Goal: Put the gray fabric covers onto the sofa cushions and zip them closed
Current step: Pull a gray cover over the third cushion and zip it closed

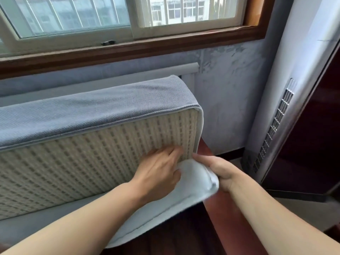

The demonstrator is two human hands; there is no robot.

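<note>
From your head camera, the cushion (95,162) stands on edge below the window (110,19), its beige mesh face toward you and the gray cover (88,109) already wrapped over its top. Your left hand (160,172) lies flat against the mesh near the lower right corner, fingers straight and pressing. Your right hand (217,172) pinches the loose flap of the cover at that corner, thumb on top, pulling it away from the cushion. A white air conditioner (279,111) stands just to the right.
</note>
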